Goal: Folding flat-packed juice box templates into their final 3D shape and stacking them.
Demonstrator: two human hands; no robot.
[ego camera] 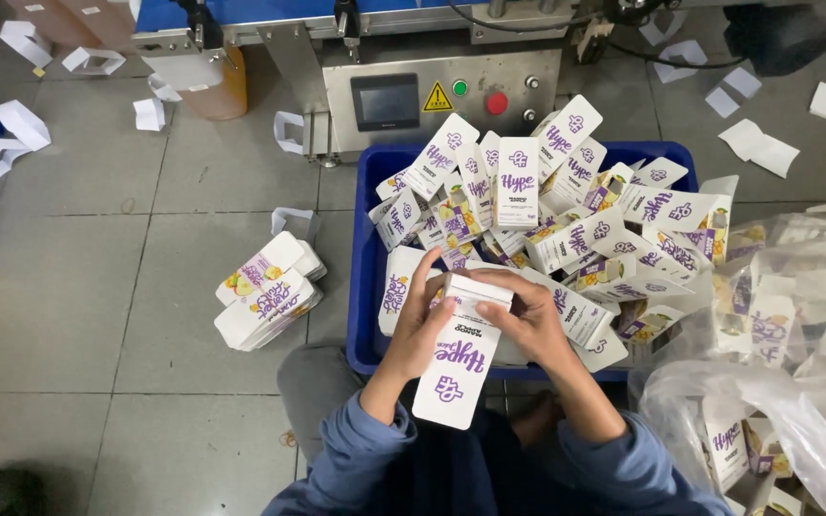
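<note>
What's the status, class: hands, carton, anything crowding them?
Left hand and right hand both grip white carton. Blue crate of cartons directly behind.

— Eyes on the person themselves: what are they wearing?

— Long sleeves on both arms, a soft slate-blue fabric, looks like a sweatshirt. The left sleeve (351,459) bunches in folds near the wrist, cuff pushed a little up the forearm.

— And the other side?

— Same blue on the right sleeve (623,459), creased at the elbow, cuff ending just short of the wrist. The left hand (420,330) and right hand (528,320) are bare: no gloves, no rings or watch that I can make out.

— Anything lower down?

— A grey trouser knee (313,382) shows at the left, plain cloth. Between the sleeves the clothing turns darker, navy, details too dim to tell.
</note>
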